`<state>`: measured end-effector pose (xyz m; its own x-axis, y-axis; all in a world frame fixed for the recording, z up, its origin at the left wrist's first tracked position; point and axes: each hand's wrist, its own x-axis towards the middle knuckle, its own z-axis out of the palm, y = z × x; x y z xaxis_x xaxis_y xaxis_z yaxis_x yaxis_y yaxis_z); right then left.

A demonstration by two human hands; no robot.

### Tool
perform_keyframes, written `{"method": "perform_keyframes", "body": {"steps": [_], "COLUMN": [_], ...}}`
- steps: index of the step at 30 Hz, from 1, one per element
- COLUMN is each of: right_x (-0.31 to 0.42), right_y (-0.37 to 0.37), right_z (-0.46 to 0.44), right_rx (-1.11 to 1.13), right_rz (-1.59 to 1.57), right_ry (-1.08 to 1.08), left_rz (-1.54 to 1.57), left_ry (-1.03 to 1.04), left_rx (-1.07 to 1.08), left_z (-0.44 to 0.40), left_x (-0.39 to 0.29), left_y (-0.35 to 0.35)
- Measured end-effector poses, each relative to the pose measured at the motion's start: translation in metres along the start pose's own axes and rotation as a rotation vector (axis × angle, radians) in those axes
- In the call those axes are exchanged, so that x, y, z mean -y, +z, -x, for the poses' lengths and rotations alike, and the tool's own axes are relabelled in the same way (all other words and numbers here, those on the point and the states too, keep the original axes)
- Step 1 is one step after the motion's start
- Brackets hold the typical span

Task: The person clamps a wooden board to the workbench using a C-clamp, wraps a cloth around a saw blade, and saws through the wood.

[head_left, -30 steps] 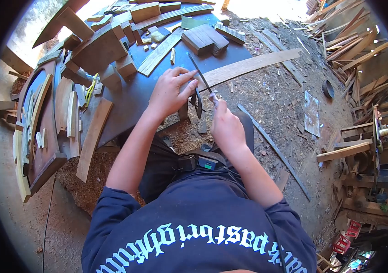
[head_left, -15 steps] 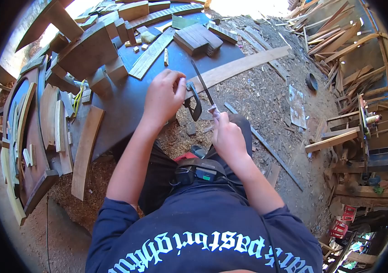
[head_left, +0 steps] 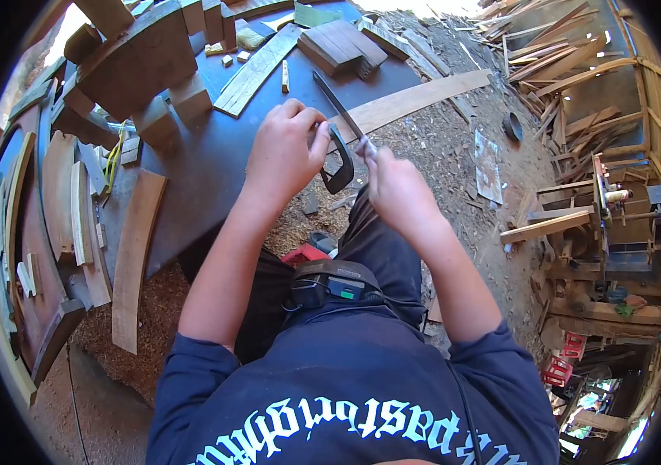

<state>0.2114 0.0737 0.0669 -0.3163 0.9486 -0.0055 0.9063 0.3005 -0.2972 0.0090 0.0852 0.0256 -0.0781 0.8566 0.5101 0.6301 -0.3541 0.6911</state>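
Note:
My right hand (head_left: 400, 186) is closed around the pale, wrapped-looking handle of a long, narrow dark file (head_left: 338, 102). Its blade slants up and left across a curved wooden board (head_left: 423, 93). The near end of that board lies at the table's edge, beside a black C-clamp (head_left: 338, 172) hanging there. Just left of the clamp is my left hand (head_left: 285, 147), fingers curled and thumb close to the forefinger. Whatever it pinches at the board's end is hidden by the fingers.
The dark table (head_left: 191, 170) carries stacked wood blocks (head_left: 342, 46), a pale plank (head_left: 259, 71) and a curved piece (head_left: 138, 256) over its edge. Wood shavings cover the ground. Scrap wood (head_left: 563, 70) and a machine (head_left: 617, 209) stand at the right.
The file has shifted up and left over the board, its blade now showing broader. The clamp looks turned more toward me. My view has moved slightly.

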Motion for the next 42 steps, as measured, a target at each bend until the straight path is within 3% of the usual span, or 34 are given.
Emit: {"method": "perform_keyframes", "body": {"steps": [4, 18, 21, 24, 27, 30, 34, 39, 42], "right_x": [-0.004, 0.004, 0.004, 0.0, 0.007, 0.007, 0.001, -0.003, -0.008], "right_y": [-0.004, -0.014, -0.012, -0.015, -0.019, -0.015, -0.011, -0.009, -0.013], "right_z": [0.038, 0.013, 0.005, 0.014, 0.013, 0.003, 0.002, 0.015, 0.017], "right_rx": [0.025, 0.097, 0.07, 0.049, 0.041, 0.036, -0.003, 0.007, 0.014], "right_rz": [-0.007, 0.024, 0.097, 0.239, 0.311, 0.315, 0.354, 0.309, 0.265], "right_ry": [0.039, 0.001, -0.015, 0.026, -0.009, -0.049, -0.112, -0.129, -0.114], "left_rz": [0.039, 0.021, 0.159, 0.103, -0.193, -0.467, -0.526, -0.364, -0.398], "left_ry": [-0.023, -0.016, -0.137, -0.219, 0.092, 0.381, 0.343, 0.555, 0.538], "left_rx": [0.001, 0.009, 0.006, 0.035, -0.023, 0.108, 0.41, 0.395, 0.421], "left_z": [0.001, 0.003, 0.001, -0.004, -0.023, -0.047, -0.067, -0.077, -0.078], "left_x": [0.001, 0.002, 0.0, -0.005, -0.001, 0.01, 0.004, 0.023, 0.024], "left_y": [-0.003, -0.002, -0.003, -0.006, 0.0, 0.002, -0.008, -0.004, -0.005]}}
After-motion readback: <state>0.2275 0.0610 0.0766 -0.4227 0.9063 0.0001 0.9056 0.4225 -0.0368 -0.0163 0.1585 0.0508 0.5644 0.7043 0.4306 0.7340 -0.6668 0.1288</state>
